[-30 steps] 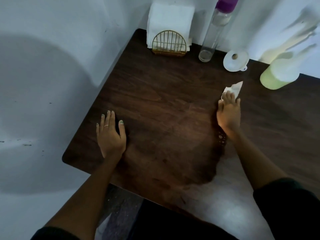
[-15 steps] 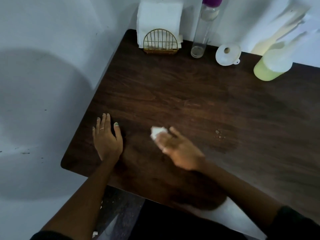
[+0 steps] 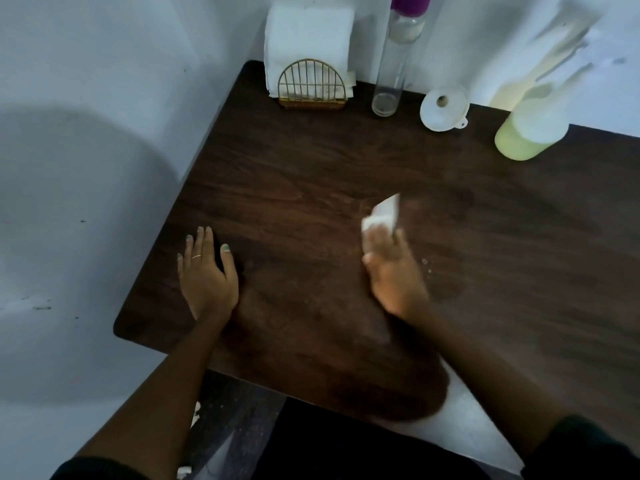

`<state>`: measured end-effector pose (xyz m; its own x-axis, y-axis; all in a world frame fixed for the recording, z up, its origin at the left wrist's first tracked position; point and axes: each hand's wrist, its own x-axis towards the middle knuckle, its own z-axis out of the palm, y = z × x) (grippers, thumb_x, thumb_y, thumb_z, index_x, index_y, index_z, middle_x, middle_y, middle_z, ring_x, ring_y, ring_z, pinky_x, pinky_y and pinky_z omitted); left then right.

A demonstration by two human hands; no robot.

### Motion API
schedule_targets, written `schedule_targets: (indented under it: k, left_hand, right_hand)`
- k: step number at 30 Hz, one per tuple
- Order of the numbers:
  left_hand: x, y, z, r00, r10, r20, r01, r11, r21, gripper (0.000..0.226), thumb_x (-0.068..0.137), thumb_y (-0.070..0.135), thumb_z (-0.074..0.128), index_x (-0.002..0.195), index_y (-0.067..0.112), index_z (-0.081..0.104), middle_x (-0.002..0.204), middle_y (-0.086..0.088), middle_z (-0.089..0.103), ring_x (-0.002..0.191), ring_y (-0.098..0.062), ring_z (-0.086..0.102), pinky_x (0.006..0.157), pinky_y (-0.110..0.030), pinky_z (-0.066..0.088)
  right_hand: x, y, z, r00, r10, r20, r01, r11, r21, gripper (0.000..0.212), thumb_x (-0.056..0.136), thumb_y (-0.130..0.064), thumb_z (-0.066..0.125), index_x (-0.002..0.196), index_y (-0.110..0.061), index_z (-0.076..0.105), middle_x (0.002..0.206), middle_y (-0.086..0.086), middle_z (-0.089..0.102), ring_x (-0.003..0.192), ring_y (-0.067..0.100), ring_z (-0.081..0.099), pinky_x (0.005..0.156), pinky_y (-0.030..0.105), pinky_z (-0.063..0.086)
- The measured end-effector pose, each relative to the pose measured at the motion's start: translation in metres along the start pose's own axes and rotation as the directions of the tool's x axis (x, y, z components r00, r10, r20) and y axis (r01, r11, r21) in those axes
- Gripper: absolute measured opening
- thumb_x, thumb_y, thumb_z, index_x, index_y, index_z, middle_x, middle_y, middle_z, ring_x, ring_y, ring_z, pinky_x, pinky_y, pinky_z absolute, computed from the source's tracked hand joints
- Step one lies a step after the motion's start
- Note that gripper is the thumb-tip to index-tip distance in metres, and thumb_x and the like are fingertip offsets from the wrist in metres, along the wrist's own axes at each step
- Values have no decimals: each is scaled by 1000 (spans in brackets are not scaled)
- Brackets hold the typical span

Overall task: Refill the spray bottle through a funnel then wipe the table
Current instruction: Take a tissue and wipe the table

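My right hand (image 3: pixel 394 275) presses a white folded napkin (image 3: pixel 382 216) onto the middle of the dark wooden table (image 3: pixel 311 174); the hand is motion-blurred and its fingers lie over the napkin. My left hand (image 3: pixel 207 275) rests flat on the table near the left edge, fingers straight. The spray bottle (image 3: pixel 530 129), holding pale green liquid, stands at the back right. A white funnel (image 3: pixel 443 109) lies on the table beside it. A few small droplets (image 3: pixel 426 265) sit just right of my right hand.
A gold wire holder with white napkins (image 3: pixel 311 74) stands at the back against the wall. A tall clear bottle with a purple cap (image 3: pixel 398 57) stands next to it. White walls border the table at the left and back.
My right hand swept the napkin from the back right down to the left near my left hand, then back to the right and up to the table's middle. My left hand stayed put.
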<state>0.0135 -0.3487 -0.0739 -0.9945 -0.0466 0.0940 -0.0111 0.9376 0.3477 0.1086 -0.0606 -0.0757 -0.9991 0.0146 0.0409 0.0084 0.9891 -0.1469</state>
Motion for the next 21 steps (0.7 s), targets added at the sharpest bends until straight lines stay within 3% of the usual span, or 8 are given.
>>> schedule_targets:
  k: [4,7,10,13,15,17,19,21]
  left_hand:
    - [0,2,0,1000,1,5,-1,1000,7,53,100,33,32,144,6,39,151,-12,41,144,-28,29,118,-45,19]
    - [0,2,-1,1000,3,6,-3,1000,10,50,101,31,34,144,6,38,151,-12,41,144,-28,29,118,-45,19]
    - [0,1,-1,1000,4,7,-5,1000,18,50,102,30,35,145,5,38,151,-12,40,144,-28,29,118,-45,19]
    - [0,1,0,1000,10,11,-10,1000,26,50,102,30,35,145,5,38,151,-13,40,144,-28,29,118,-46,18]
    - [-1,1,0,1000,16,7,-16,1000,25,50,102,30,35,145,4,38,151,-13,40,144,-29,29,118,-46,18]
    - [-1,1,1,1000,26,2,-26,999,21,49,102,28,35,145,3,38,150,-14,41,144,-30,29,118,-47,18]
    - [-1,1,1,1000,29,-4,-29,999,19,49,102,28,36,144,3,38,150,-14,41,144,-30,29,118,-47,19]
    - [-1,2,1,1000,24,-4,-24,1000,19,49,102,28,35,144,3,38,150,-14,40,144,-30,29,118,-47,18]
  right_hand:
    - [-54,-61,12,902,-430,33,424,898,119,44,97,-21,36,134,-1,46,141,16,44,135,29,36,113,45,20]
    - [-53,-33,8,834,-546,79,539,837,92,42,96,-22,41,134,-5,47,140,12,48,134,23,39,111,46,24]
    - [-22,31,-9,923,-379,69,377,925,39,46,93,-19,37,135,-5,45,140,13,47,133,22,39,111,48,21]
    - [-4,104,-28,998,-20,64,22,999,-25,50,89,-19,29,132,-1,48,139,19,47,133,29,38,109,56,16]
    - [-5,138,-35,953,301,17,-302,953,17,44,95,-13,31,135,1,43,144,20,41,137,32,33,110,58,12]
    - [-5,147,-35,861,508,-9,-507,860,56,43,99,-13,31,139,1,38,147,19,36,139,30,27,112,54,11]
    - [-2,122,-30,834,551,-28,-548,834,72,45,97,-16,26,136,4,40,144,22,39,136,34,29,112,54,16]
    - [-5,79,-21,899,432,-74,-428,902,63,49,91,-16,24,130,9,42,137,26,44,128,39,35,107,56,24]
